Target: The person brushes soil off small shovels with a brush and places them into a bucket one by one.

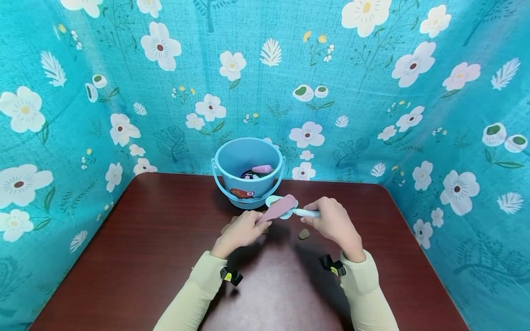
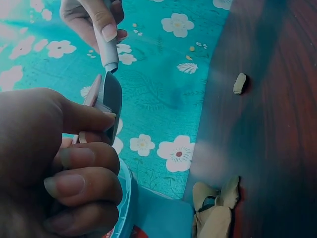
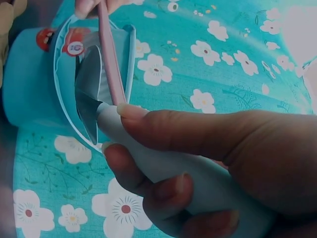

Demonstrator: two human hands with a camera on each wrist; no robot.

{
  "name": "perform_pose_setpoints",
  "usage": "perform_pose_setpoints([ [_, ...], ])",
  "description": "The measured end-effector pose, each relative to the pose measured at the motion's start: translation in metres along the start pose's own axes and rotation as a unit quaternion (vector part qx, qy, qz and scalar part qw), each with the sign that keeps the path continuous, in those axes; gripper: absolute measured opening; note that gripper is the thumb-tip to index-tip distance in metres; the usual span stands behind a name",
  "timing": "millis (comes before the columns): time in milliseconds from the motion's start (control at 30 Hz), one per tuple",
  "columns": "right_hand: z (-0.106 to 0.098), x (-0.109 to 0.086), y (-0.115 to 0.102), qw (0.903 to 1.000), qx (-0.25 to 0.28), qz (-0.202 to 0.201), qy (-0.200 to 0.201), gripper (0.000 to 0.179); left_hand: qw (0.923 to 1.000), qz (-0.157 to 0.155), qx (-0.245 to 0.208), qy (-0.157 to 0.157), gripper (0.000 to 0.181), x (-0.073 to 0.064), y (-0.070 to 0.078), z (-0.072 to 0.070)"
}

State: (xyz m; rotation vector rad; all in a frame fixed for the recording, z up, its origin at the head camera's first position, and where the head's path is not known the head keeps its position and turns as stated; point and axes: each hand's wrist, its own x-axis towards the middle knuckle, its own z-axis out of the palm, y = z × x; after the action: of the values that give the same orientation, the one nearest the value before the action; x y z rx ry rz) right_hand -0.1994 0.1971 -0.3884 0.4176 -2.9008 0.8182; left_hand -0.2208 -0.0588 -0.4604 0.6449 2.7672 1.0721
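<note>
My left hand (image 1: 242, 230) pinches a flat pink paddle-shaped piece (image 1: 283, 207) at its narrow end. In my right hand (image 1: 333, 223) is a small scoop with a pale blue handle (image 1: 307, 213), the thumb and curled fingers round it. The scoop's curved blade (image 3: 88, 79) points left, toward the other hand. The pink piece crosses over the blade in the head view and lies along it in the right wrist view. Both hands are above the table, just in front of a light blue bucket (image 1: 265, 186).
Pink-handled items (image 1: 262, 169) lie inside the bucket. A single tan stone (image 1: 304, 234) sits on the dark wooden table (image 1: 165, 220) below the hands. Several more stones (image 2: 215, 218) cluster near the bucket, partly behind my left hand. Floral turquoise cloth (image 1: 265, 101) surrounds the table's back and sides.
</note>
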Motion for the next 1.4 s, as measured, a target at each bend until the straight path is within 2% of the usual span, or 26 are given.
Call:
perform_pose_setpoints([
  [167, 0.000, 0.000, 0.002, 0.9999, 0.003, 0.007, -0.010, 0.017, 0.9998, 0.004, 0.001, 0.019, 0.031, 0.001, -0.001, 0.002],
  [367, 0.003, 0.001, 0.001, 0.9998, 0.009, 0.011, -0.012, 0.017, 0.9988, 0.033, 0.002, 0.036, 0.034, 0.003, -0.002, -0.002],
  [667, 0.005, 0.001, -0.001, 0.9997, 0.016, 0.015, -0.015, 0.018, 0.9992, 0.020, -0.019, 0.027, 0.025, 0.001, -0.001, -0.007],
  [1400, 0.011, 0.005, -0.005, 0.9992, 0.036, 0.015, -0.013, 0.016, 0.9980, 0.017, -0.027, 0.054, 0.022, -0.002, -0.001, -0.012],
])
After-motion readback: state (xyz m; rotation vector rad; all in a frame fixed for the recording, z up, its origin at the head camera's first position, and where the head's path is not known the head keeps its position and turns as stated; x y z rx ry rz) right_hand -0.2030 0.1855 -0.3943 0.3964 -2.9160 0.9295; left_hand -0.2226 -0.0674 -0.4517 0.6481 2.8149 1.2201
